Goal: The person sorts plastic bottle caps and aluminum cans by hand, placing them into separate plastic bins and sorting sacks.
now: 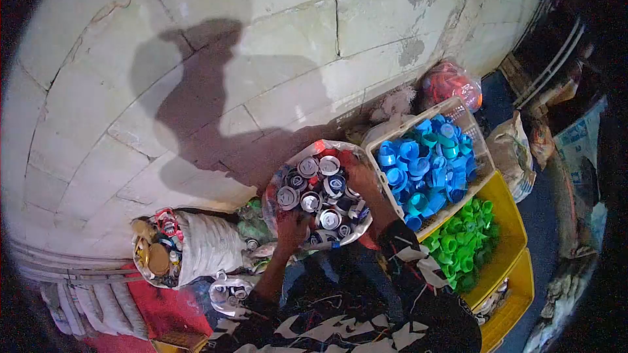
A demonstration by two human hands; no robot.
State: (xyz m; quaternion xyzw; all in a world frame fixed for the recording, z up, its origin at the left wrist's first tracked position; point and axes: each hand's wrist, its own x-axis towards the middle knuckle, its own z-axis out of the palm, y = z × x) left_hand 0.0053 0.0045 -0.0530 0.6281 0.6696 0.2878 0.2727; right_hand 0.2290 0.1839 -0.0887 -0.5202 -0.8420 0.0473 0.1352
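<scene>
A round-mouthed sack full of drink cans [267, 204] stands right in front of me. Silver can tops [307, 167] face up inside it, among red and dark blue cans. My left hand [294, 227] is at the near left part of the sack's mouth, over the cans. On the right side, my right hand [360, 178] reaches in over the rim, its fingertips down among the cans. The fingers of both hands are dark and blurred, and I cannot tell what they hold.
To the right, a pale crate [485, 150] holds blue cups or caps. Yellow crates [507, 222] below it hold bright green ones and mixed scrap. A white woven sack [212, 242] of mixed waste lies at left. The block wall [275, 33] rises close behind.
</scene>
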